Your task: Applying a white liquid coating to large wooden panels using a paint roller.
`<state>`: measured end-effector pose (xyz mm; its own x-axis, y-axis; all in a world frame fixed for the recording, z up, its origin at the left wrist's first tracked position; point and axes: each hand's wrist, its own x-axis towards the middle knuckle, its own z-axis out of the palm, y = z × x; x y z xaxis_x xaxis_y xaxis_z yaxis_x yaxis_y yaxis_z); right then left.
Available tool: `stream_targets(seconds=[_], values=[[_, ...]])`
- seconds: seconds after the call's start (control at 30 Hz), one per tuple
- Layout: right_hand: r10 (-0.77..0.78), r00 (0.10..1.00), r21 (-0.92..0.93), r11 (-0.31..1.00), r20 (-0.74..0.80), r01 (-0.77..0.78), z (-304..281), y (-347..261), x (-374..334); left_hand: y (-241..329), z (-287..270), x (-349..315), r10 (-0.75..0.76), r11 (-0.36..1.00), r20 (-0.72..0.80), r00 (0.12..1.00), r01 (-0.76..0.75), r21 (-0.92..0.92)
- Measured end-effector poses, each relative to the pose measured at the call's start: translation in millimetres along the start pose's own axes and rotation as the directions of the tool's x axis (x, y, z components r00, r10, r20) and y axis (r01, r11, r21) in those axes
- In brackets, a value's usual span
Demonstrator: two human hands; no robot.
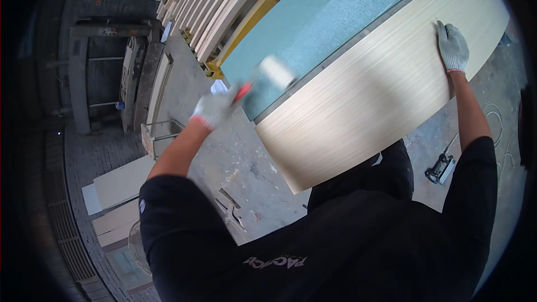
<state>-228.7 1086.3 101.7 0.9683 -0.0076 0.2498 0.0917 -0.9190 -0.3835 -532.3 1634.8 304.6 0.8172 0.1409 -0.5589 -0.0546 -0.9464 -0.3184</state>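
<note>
My left hand (215,106), in a white work glove, grips the red handle of a paint roller (277,71). The roller's white sleeve rests on the blue-green panel surface (313,17) near its lower left corner and looks blurred. My right hand (452,47), also gloved, lies flat with fingers spread on the light wood-grain veneer sheet (363,106). That sheet overlaps the near edge of the blue-green panel.
Stacked pale wooden boards (210,5) on a yellow frame (249,22) lie beyond the panel. A small power tool (441,168) sits on the dusty concrete floor at right. Loose board offcuts (120,182) lie at lower left, and a metal stand (159,134) is nearby.
</note>
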Motion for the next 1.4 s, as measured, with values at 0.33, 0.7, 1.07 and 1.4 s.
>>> stream_targets(seconds=[0.33,0.7,1.07,1.4], values=[[0.004,1.0,-0.02,1.0,0.013,-0.004,-5.9,-15.1,-3.2,88.4,-71.3,68.0,0.054,0.999,-0.093,0.994,-0.054,0.0],[0.043,0.993,0.146,0.989,-0.109,-0.027,-2.8,-7.5,-8.0,-16.5,-2.9,9.9,0.257,0.948,-0.167,0.952,-0.216,0.233],[0.014,0.976,0.116,0.993,-0.218,0.012,9.7,-9.8,-8.2,214.7,-184.1,242.9,0.045,0.979,-0.388,0.92,-0.118,-0.167],[0.049,0.996,0.113,0.993,-0.078,-0.04,-8.7,-4.4,-7.6,75.5,-101.7,72.4,0.047,0.961,0.057,0.997,-0.061,0.269]])
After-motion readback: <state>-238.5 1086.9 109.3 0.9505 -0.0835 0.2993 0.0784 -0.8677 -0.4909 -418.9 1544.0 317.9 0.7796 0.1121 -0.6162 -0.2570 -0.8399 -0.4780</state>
